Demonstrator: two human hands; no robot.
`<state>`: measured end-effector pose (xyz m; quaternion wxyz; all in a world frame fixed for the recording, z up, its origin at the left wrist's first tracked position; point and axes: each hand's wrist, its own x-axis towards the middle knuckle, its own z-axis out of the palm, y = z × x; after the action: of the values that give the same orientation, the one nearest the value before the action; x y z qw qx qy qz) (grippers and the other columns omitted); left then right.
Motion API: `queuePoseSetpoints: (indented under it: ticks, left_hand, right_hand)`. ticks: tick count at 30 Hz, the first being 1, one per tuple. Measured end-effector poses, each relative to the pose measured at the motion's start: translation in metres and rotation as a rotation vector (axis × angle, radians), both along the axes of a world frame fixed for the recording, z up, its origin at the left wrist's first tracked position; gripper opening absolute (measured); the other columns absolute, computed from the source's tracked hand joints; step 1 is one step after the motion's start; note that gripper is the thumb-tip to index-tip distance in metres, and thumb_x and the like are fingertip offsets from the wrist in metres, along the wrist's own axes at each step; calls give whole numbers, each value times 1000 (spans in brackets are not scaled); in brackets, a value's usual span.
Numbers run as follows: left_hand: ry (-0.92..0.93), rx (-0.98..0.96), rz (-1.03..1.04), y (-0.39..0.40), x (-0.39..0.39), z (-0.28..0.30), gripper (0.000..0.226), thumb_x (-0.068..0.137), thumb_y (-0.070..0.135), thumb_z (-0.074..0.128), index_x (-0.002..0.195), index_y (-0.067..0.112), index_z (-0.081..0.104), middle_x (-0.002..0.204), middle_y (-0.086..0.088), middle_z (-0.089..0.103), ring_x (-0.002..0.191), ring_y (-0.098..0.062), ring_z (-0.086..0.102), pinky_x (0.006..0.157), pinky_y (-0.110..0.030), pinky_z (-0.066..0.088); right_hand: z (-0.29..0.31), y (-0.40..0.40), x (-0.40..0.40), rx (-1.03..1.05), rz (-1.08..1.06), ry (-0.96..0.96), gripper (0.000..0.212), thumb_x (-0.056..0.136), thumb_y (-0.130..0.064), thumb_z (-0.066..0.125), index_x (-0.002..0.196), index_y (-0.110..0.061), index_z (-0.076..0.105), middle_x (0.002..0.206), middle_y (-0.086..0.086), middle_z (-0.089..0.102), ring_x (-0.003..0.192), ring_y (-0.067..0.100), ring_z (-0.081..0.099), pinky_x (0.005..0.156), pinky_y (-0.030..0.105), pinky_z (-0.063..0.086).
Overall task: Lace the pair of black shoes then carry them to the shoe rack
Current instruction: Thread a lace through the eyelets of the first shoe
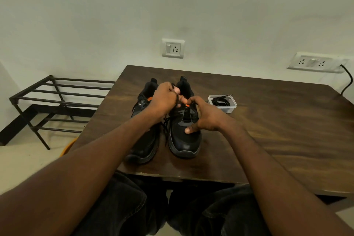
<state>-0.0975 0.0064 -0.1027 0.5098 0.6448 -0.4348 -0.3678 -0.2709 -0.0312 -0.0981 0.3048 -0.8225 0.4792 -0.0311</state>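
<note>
We are mid-lacing the right-hand shoe (184, 128) — left hand (164, 99) pinching the lace (177, 97), right hand (203, 115) curled on its eyelets — next threading needs a steady pull.

I see two black shoes side by side near front edge of wooden table (268, 120), toes toward me. Right shoe (184, 140): upright, orange tab at tongue, black lace (164, 122) hanging loose down its left side. Left shoe (145, 143): just beside it, partly hidden behind forearm, lace end trailing off its left. Black metal shoe rack (57, 97) on floor left of table.
</note>
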Motion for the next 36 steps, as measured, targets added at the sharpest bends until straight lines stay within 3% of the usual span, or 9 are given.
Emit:
queuePoseSetpoints:
  ticks: [3, 8, 11, 13, 16, 19, 21, 29, 36]
  left_hand:
    - [84, 58, -13, 5, 9, 12, 17, 110, 14, 46, 95, 8, 53, 79, -12, 69, 85, -30, 78, 82, -45, 64]
    - [-760, 272, -233, 23, 19, 33, 23, 93, 14, 61, 71, 13, 55, 70, -6, 63, 65, -19, 61, 59, -28, 48]
    - [-1085, 491, -395, 32, 15, 44, 10, 94, 22, 60, 91, 12, 61, 110, -12, 60, 96, -23, 57, 85, -37, 50]
    - [-1244, 610, -415, 33, 16, 42, 36, 95, 30, 61, 127, 15, 56, 143, -16, 42, 135, -39, 40, 113, -55, 36]
    - [-1196, 402, -382, 27, 14, 37, 77, 92, 29, 67, 158, 24, 26, 161, -15, 23, 152, -41, 18, 123, -62, 17]
    - [-1130, 132, -465, 17, 8, 27, 95, 90, 32, 75, 162, 37, 13, 170, -5, 10, 156, -34, 14, 124, -60, 15]
    - [-1154, 126, -499, 10, 5, 15, 101, 85, 37, 80, 163, 33, 16, 170, -4, 13, 155, -33, 21, 124, -58, 21]
    - [-859, 187, -457, 7, 19, 6, 87, 74, 35, 91, 145, 28, 41, 146, 2, 48, 132, -22, 49, 106, -40, 43]
    - [-850, 189, -441, 5, 18, 4, 87, 73, 36, 92, 143, 29, 41, 146, 3, 48, 131, -22, 50, 104, -40, 44]
  right_hand:
    - [0, 0, 1, 16, -5, -3, 104, 69, -27, 97, 151, -38, 34, 151, 4, 51, 134, 30, 53, 107, 49, 49]
    - [-4, -4, 2, -33, 87, -17, 77, 79, -30, 90, 146, -29, 50, 151, 2, 43, 139, 24, 45, 114, 44, 44]
    - [-6, -7, 11, -215, 34, 18, 43, 96, -37, 72, 137, -29, 64, 143, 5, 44, 132, 25, 48, 112, 44, 46]
    - [-10, -4, 22, -316, 12, 74, 32, 100, -35, 66, 131, -26, 70, 134, 7, 46, 124, 27, 52, 107, 47, 50]
    - [-15, 2, 35, -428, -13, 125, 27, 97, -33, 70, 120, -20, 75, 130, 8, 48, 118, 29, 54, 101, 47, 53]
    - [-16, 1, 38, -442, -34, 82, 38, 89, -34, 78, 121, -15, 72, 138, 10, 50, 118, 32, 58, 97, 49, 55]
    - [-15, 2, 38, -458, -65, 78, 40, 89, -37, 77, 123, -16, 71, 135, 8, 53, 117, 31, 58, 95, 49, 55]
    - [-5, -8, 2, -393, -397, -111, 9, 80, -18, 72, 72, -14, 71, 92, -1, 65, 85, 22, 64, 73, 41, 59]
    - [1, 0, -3, -571, -219, -154, 15, 95, -24, 73, 106, -29, 80, 120, -16, 54, 115, 16, 46, 88, 31, 44]
